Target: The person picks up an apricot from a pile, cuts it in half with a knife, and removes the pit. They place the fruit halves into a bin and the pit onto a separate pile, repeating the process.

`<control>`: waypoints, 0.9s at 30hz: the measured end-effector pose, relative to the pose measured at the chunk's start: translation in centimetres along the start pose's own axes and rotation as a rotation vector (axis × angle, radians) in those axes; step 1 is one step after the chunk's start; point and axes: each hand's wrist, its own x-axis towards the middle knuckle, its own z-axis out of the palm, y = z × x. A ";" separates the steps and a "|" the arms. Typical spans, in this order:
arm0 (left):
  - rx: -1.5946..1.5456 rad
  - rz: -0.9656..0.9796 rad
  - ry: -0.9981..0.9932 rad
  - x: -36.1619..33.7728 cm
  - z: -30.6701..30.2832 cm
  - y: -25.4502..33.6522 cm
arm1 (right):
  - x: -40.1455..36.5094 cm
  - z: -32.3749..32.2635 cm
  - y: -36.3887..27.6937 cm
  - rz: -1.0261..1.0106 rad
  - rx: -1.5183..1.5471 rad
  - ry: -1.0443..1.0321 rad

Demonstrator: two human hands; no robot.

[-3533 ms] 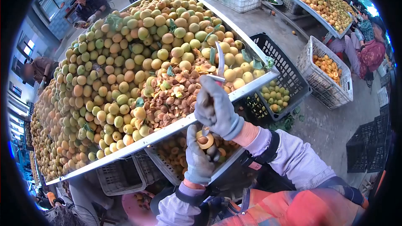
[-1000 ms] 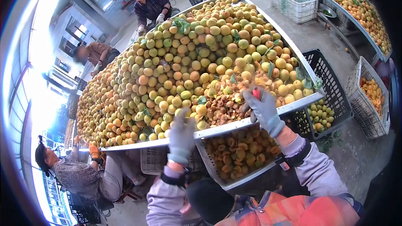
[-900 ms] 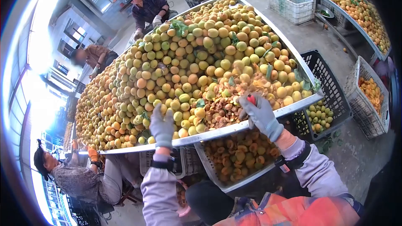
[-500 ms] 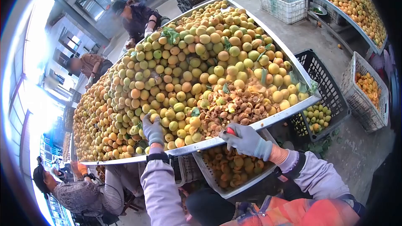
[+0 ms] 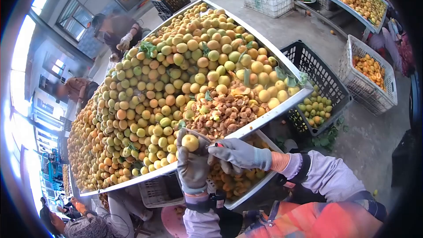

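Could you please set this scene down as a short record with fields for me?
Left hand: grey-gloved, holding a round yellow fruit
Right hand: grey-gloved, gripping a red-handled tool, blade unclear
Worktop: silver-edged rectangular table heaped with round yellow-green fruits
Near the hands: mound of brown fruit stones and scraps
Under table edge: pale plastic crate of split fruit, partly hidden
Picture's right: black slotted plastic crate of green-yellow fruit; farther right, white slotted plastic crate of orange fruit pieces
Other people: at least three at the picture's left

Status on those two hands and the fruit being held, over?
Grey-gloved left hand: holding round yellow fruit. Grey-gloved right hand: gripping red-handled tool. Nothing plainly in the way.
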 end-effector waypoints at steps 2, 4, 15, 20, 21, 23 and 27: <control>0.018 -0.022 -0.037 -0.1 -0.6 -0.8 | -0.1 -0.5 0.4 -0.002 0.023 -0.074; -0.023 0.008 0.061 -0.3 -1.8 -1.5 | -0.2 -0.8 0.8 0.019 0.027 -0.063; 0.013 0.017 0.071 -0.5 -1.4 -1.1 | -0.3 0.7 1.1 0.103 -0.076 -0.004; 0.085 0.036 -0.004 -0.5 -1.5 -1.0 | -0.3 0.6 1.0 0.110 -0.110 -0.003; 0.084 0.036 -0.004 -0.5 -1.4 -1.0 | -0.3 0.5 1.1 0.111 -0.111 -0.003; 0.063 0.023 0.031 -0.5 -1.2 -1.1 | -0.3 0.4 1.3 0.083 -0.155 0.007; 0.090 0.013 0.040 -0.5 -1.3 -1.0 | -0.5 0.0 1.4 0.057 -0.141 0.023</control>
